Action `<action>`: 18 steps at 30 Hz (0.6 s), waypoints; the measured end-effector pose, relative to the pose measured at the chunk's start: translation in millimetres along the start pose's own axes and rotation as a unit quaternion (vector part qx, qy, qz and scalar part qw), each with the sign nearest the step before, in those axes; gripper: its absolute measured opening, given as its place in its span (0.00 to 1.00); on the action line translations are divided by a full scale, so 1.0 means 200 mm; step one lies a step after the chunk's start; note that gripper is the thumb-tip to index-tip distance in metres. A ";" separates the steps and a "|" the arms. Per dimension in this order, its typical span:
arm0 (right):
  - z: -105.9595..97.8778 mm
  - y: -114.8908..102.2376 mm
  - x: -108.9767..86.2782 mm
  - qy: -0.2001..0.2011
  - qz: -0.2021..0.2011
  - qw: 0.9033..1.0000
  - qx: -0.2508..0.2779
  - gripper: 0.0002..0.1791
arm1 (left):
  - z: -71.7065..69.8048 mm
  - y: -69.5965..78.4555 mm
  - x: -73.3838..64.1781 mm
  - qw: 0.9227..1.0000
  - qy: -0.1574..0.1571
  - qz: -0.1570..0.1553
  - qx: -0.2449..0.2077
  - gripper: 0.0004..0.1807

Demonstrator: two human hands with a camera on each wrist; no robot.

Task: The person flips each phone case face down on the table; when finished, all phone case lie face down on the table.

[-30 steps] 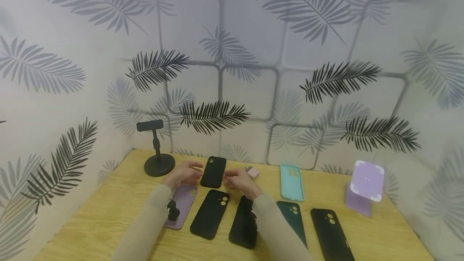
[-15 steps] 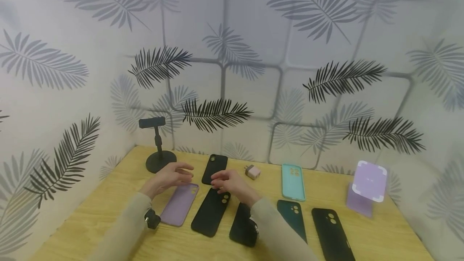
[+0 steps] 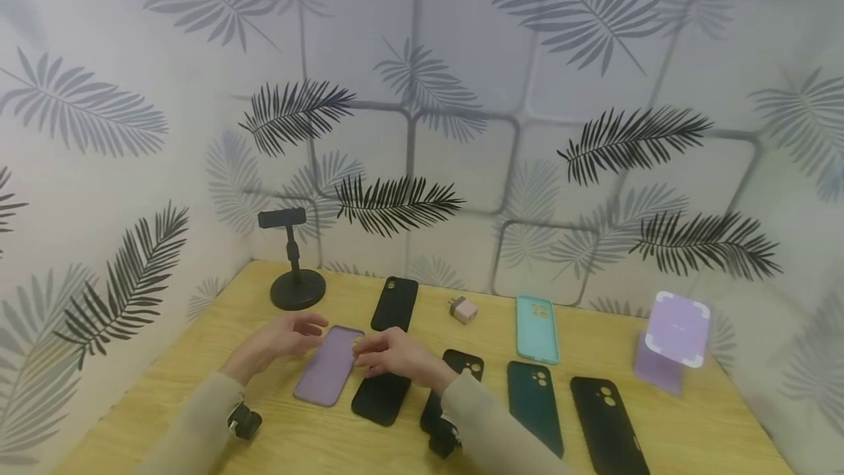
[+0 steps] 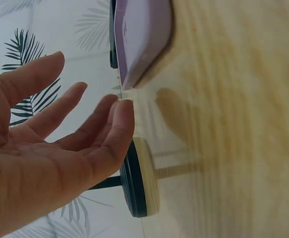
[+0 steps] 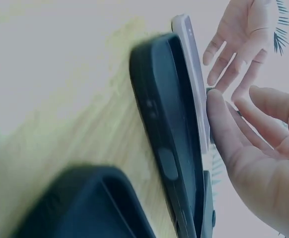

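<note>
Since the earlier head views, both hands have been drawn from the rear black case (image 3: 395, 304) toward the purple case (image 3: 326, 367), which is laid on the surface (image 3: 198, 347), left of the frame's lower centre; attention seems to have been turned to it. Each grip is empty: the left hand (image 3: 280, 343) and right hand (image 3: 404, 356) are held with fingers relaxed. A gap between left hand and purple case is revealed by the left wrist view; whether it is touched by the right hand cannot be told. In the right wrist view, a side button (image 5: 168, 163) is shown on the front black case (image 5: 157, 116), unseen from above.

Head view hazy; right wrist view overexposed, tabletop (image 5: 35, 89) glaring, nearest dark case (image 5: 85, 208) blurred.
</note>
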State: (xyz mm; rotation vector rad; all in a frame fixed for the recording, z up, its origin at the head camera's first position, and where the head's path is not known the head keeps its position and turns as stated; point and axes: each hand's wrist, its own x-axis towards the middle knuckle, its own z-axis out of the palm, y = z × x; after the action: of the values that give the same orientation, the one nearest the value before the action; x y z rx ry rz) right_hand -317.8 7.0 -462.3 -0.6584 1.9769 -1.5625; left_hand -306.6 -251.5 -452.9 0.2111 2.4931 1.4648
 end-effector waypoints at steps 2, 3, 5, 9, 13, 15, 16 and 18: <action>0.02 0.00 0.00 -0.009 0.002 1.000 -0.008 0.18 | 0.00 -0.01 -0.03 1.000 0.004 -0.015 0.007 0.24; 0.02 0.00 0.00 -0.014 0.002 1.000 -0.014 0.18 | 0.00 -0.02 -0.04 1.000 0.002 -0.019 0.008 0.24; 0.04 0.01 0.00 -0.025 0.003 0.999 -0.020 0.18 | 0.00 -0.03 -0.06 1.000 -0.002 -0.030 0.001 0.24; 0.06 0.02 0.01 -0.037 0.009 0.999 -0.014 0.18 | 0.00 -0.04 -0.08 0.999 -0.017 -0.044 -0.013 0.24; 0.08 0.00 0.01 -0.028 0.017 0.999 -0.011 0.18 | 0.01 -0.04 -0.08 0.998 -0.026 -0.052 -0.014 0.23; 0.08 0.00 0.01 -0.024 0.013 1.000 -0.016 0.18 | 0.01 -0.04 -0.08 0.998 -0.026 -0.054 -0.014 0.23; 0.09 -0.01 0.02 -0.022 0.012 1.000 -0.017 0.18 | 0.01 -0.04 -0.08 0.998 -0.024 -0.054 -0.013 0.23; 0.09 -0.01 0.02 -0.021 0.010 1.000 -0.018 0.17 | 0.01 -0.04 -0.08 0.998 -0.023 -0.057 -0.013 0.23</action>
State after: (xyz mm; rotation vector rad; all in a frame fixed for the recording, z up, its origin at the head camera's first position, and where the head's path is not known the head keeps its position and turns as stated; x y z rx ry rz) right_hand -308.7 -8.8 -464.9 -0.6789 1.9785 -1.4921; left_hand -290.6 -256.7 -458.0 0.0966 2.4054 1.4301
